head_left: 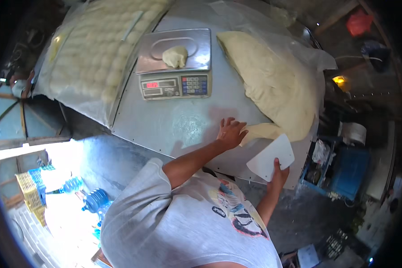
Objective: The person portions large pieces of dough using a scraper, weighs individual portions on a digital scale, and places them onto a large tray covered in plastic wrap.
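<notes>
My left hand (231, 133) is open, its fingers apart, over the metal tabletop at the left end of a strip of dough (264, 131). Its thumb side meets the strip's end; whether it presses on the dough I cannot tell. The strip runs right to the lower edge of a large pale slab of dough (277, 76). My right hand (279, 175) grips a white dough scraper (271, 156), a flat plate with a curved edge, held just below the strip. Beyond my left hand, a lump of dough (175, 56) rests on the steel pan of a digital scale (173, 85).
At the far left, rows of dough balls (87, 62) lie under clear plastic. A plastic sheet (315, 56) borders the big slab. The metal table (154, 123) ends just before my body. Blue water jugs (95, 199) and yellow crates (30, 190) stand lower left; a blue bin (350, 172) is at right.
</notes>
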`<state>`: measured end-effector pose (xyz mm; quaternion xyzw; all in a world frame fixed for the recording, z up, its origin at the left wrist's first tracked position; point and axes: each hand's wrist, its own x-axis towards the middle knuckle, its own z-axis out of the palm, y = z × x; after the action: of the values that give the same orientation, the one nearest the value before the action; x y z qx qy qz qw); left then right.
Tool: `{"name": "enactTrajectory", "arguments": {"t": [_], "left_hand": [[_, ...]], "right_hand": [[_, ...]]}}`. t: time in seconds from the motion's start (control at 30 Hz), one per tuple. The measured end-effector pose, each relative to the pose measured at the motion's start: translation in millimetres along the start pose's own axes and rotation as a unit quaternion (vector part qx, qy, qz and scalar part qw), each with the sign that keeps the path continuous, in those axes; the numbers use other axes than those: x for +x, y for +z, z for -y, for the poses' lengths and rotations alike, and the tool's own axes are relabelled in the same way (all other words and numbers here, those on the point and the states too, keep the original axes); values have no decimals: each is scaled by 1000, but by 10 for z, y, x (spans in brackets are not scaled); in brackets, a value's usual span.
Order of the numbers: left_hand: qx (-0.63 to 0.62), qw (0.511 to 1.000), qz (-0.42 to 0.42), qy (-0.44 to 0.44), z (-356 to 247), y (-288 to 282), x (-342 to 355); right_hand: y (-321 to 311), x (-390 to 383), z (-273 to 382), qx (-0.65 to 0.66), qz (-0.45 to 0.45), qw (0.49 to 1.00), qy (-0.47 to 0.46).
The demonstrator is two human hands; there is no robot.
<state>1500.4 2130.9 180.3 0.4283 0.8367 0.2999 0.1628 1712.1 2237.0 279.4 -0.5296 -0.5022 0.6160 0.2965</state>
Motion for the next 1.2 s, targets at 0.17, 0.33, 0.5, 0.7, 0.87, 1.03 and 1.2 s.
{"name": "enactTrajectory", "arguments": {"t": [0.17, 0.33, 0.5, 0.7, 0.87, 1.03, 1.2], "left_hand": [[157, 962, -156, -159, 434, -1377, 733], [339, 864, -219, -301, 1287, -2352, 1004], [-181, 888, -359, -224, 2093, -3090, 1003], [94, 646, -721, 232, -235, -5191, -245], [598, 171, -713, 324, -900, -7177, -1748], [509, 319, -750, -277, -468, -8049, -2072], [503, 422, -753, 32, -317, -5974, -1254]], "right_hand": [[-134, 202, -44, 20, 59, 998, -20], [195, 313, 123, 22, 95, 995, -30], [555, 375, -22, 68, 121, 990, -12], [594, 605, -99, 22, 186, 982, -35], [836, 536, 297, 79, 215, 973, -29], [805, 757, 130, 43, 216, 975, -41], [613, 705, 145, 54, 192, 980, -23]]}}
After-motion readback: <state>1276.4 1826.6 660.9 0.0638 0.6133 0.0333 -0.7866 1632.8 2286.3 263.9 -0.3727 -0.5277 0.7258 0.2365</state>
